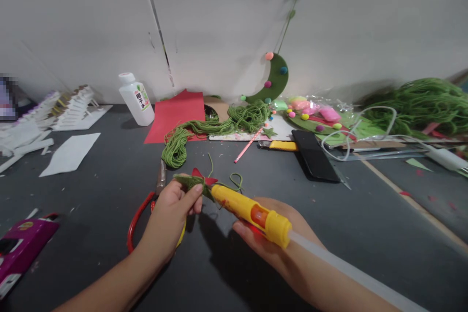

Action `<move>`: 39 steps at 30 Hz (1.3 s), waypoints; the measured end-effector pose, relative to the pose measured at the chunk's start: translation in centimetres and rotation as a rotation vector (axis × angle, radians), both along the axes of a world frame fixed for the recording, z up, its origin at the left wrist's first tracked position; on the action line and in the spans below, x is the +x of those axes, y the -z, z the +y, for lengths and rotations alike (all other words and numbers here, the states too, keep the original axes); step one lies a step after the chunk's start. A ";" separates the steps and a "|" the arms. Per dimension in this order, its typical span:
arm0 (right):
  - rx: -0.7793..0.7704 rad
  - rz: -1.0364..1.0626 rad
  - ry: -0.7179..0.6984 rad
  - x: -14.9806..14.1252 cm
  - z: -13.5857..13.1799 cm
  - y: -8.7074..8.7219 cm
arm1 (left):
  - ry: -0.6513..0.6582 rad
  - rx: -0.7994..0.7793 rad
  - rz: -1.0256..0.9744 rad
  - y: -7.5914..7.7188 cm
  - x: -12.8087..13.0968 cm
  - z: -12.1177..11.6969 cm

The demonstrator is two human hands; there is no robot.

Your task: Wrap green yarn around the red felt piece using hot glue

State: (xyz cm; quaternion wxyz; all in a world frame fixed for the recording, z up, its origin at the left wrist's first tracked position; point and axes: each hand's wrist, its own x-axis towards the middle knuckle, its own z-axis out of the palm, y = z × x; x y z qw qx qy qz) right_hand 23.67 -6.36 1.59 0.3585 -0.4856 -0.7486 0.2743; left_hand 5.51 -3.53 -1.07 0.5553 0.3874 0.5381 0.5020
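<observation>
Presently, on the dark tabletop: one left hand (174, 207), thumb and fingers pinched on a green piece (188, 183) with a red piece (210, 181) at its far edge. One right hand (272, 253), holding a yellow glue gun (237, 203) from beneath, glue stick (338, 261) trailing back over the forearm. The gun's nozzle end meets the green piece, just beside the left fingertips. One pair of scissors (161, 178), near the left wrist.

Hazards, by my reckoning: a burnt fingertip, should the nozzle slip; a stray green strand (211, 163) caught in glue, since it lies so close; a skewed red piece, if the pinch loosens.

Obscured: the nozzle tip and any glue; the gun's trigger; most right-hand fingers; part of the scissors. Cut off at the left edge: a purple object (27, 243).
</observation>
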 end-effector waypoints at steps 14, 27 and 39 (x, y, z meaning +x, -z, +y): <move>-0.088 -0.492 -0.428 0.6 0.4 0.9 | -0.150 0.152 -0.146 -1.7 -1.9 3.4; 0.255 0.035 0.055 1.4 2.1 -5.2 | -0.011 0.383 -0.036 -7.6 4.0 3.1; 0.014 0.577 0.246 -1.9 5.9 -9.3 | -0.284 0.529 -0.060 -10.0 8.2 3.5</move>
